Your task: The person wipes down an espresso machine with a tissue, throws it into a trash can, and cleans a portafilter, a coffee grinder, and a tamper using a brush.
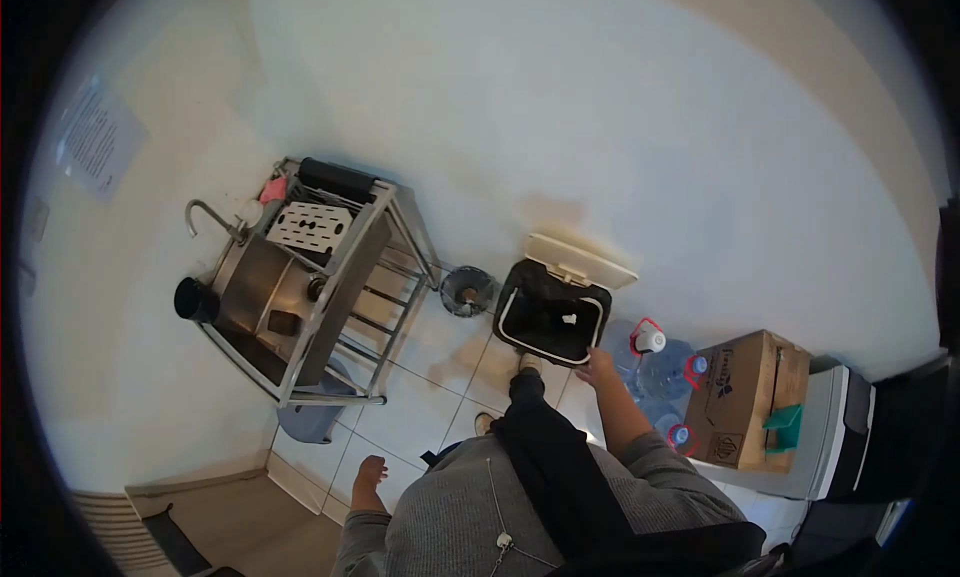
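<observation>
At the near right corner of a black-lined trash bin (512, 322), my right hand (598, 368) has its fingers on the rim. The bin's white lid (580, 261) is raised against the wall, and a crumpled white scrap (569, 319) lies inside on the dark liner. My left hand (371, 470) hangs low over the tiled floor, away from any object. Its fingers are loosely bent, with nothing visible in them.
Left of the bin stand a small lined wastebasket (468, 291) and a metal sink stand (262, 289) with a faucet (205, 215). To the right are large water bottles (664, 373), a cardboard box (731, 402) and a white appliance (826, 432).
</observation>
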Motion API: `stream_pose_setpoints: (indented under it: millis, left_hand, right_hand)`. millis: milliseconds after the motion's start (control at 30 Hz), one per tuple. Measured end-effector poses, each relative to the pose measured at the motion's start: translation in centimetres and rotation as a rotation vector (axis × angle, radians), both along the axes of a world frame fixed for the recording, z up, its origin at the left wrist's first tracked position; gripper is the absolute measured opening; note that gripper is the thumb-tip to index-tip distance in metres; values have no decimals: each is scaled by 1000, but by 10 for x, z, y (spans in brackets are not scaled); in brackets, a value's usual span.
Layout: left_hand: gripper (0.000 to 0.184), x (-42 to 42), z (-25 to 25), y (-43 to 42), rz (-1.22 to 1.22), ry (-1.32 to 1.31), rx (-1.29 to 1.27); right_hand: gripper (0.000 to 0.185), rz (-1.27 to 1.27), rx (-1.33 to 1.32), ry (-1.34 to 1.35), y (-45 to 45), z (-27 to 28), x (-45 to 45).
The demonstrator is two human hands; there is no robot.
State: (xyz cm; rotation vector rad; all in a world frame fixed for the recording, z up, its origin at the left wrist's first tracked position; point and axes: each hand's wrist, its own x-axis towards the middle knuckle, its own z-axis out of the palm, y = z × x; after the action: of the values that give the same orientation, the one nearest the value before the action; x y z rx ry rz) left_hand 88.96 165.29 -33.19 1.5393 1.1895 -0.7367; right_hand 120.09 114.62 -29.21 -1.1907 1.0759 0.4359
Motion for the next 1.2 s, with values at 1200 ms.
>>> stream_pose_setpoints:
  millis: [1200]
  left_hand:
    - [36, 271, -74, -204, -2083, -557, 571]
  right_hand:
    - [48, -502, 93, 161, -108, 2, -514]
